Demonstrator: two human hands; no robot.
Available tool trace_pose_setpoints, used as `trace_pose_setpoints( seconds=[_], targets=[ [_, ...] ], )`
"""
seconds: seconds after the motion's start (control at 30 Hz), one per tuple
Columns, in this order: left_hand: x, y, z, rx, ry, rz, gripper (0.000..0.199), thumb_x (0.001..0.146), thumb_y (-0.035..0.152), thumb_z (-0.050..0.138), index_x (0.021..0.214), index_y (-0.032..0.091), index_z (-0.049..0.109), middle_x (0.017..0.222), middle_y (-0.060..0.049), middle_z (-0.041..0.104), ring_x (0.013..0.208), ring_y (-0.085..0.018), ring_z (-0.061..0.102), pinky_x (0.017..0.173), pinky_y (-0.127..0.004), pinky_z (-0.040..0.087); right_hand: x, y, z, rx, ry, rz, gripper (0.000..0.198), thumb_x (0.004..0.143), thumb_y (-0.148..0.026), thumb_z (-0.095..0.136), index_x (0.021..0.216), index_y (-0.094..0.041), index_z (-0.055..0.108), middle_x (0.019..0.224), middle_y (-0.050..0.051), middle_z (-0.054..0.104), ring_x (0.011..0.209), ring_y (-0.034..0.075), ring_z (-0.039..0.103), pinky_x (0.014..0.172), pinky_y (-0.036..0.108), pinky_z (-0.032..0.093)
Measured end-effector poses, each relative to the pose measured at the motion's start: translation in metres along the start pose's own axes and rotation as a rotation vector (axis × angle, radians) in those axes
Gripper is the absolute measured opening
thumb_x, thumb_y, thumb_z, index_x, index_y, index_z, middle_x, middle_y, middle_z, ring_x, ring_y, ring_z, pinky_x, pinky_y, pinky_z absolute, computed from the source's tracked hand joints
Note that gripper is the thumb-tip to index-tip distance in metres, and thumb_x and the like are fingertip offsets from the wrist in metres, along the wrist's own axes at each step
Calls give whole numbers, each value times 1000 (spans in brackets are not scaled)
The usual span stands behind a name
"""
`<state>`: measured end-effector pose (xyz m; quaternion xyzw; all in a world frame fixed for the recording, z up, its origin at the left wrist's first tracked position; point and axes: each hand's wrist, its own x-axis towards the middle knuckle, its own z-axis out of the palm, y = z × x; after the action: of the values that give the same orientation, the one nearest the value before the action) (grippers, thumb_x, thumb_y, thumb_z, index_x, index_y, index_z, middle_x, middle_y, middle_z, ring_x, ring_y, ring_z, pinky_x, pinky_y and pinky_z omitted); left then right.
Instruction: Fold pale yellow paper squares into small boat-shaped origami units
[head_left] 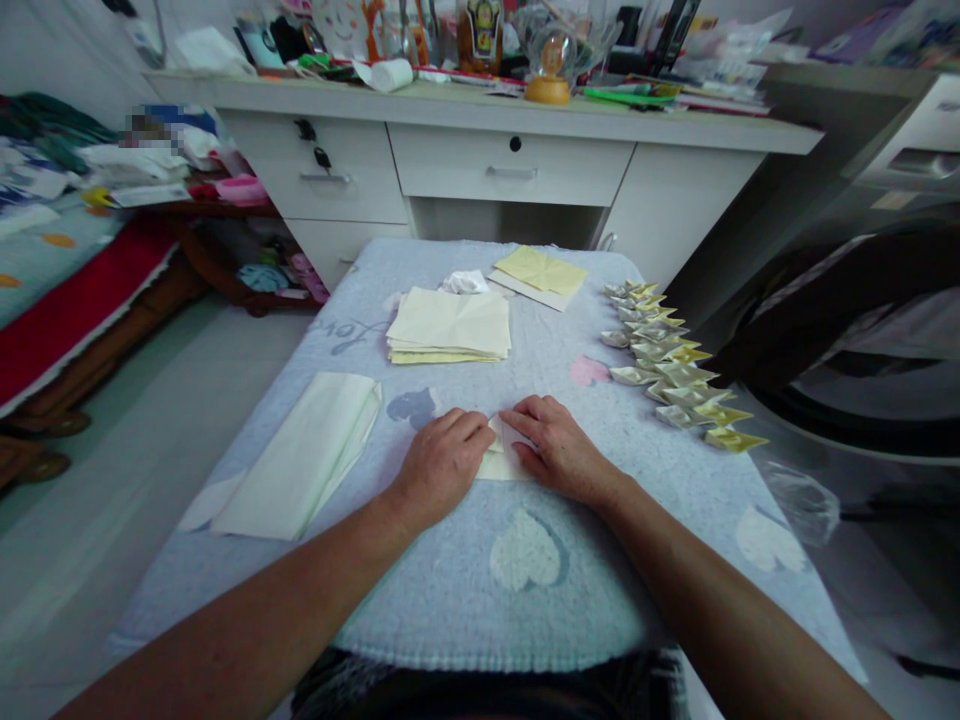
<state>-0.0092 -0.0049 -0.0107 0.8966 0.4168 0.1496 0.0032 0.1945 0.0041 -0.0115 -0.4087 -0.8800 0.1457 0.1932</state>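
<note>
A small sheet of pale folded paper lies on the cloth-covered table between my hands. My left hand is closed at its left side, the curled fingers pressing on the fold. From the right, my right hand pinches the paper's upper right part, with thumb and index finger against it. The fingers partly cover the sheet, so its full shape is hidden. Beyond the hands sits a stack of cream paper squares. Several folded paper boats stand in rows along the table's right side.
A long folded white paper lies at the left. Yellow and white sheets and a crumpled tissue are at the far side. Behind stands a white desk with drawers; a washing machine is at the right, a bed at the left.
</note>
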Motion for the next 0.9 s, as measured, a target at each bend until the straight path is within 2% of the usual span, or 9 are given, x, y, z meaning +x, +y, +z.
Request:
trace_pose_setpoints(
  seconds=[0.63,0.9],
  targets=[
    [-1,-4,1,42,-9,80,15,90,14,50,81,17,62,82,-4,62,82,-20,53,72,-34,46,5,-7,-4,-58,-57,26,41,81,-12,53,121,-14,59,106,12,55,94,23,47,86,38,38],
    [-1,-2,-1,9,-27,70,14,89,11,50,89,16,64,97,-6,67,90,-21,55,79,-34,49,8,-10,-5,-86,-85,57,41,79,-12,54,120,-15,60,105,11,55,94,23,47,85,36,38]
  ],
)
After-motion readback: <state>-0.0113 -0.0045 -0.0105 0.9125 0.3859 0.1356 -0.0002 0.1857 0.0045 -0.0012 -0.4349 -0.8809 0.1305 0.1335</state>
